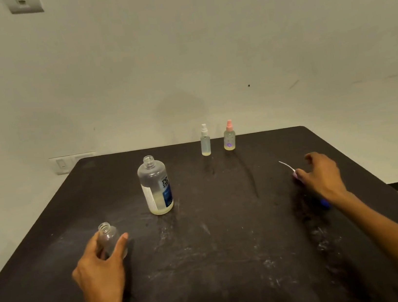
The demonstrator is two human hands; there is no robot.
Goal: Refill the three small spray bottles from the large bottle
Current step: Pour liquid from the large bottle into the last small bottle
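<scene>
Left hand [99, 269]: thumb and fingers wrapped around an uncapped small bottle [109, 239] standing upright on the dark counter [221, 263]. Right hand [324, 176]: closed on a spray head [294, 174], its thin dip tube pointing up and away to the left. Large bottle [156, 186]: upright, capless, partly filled, between the hands and nearer the left. Two capped spray bottles, clear [205, 141] and pink-topped [229, 136], stand side by side near the counter's far edge.
</scene>
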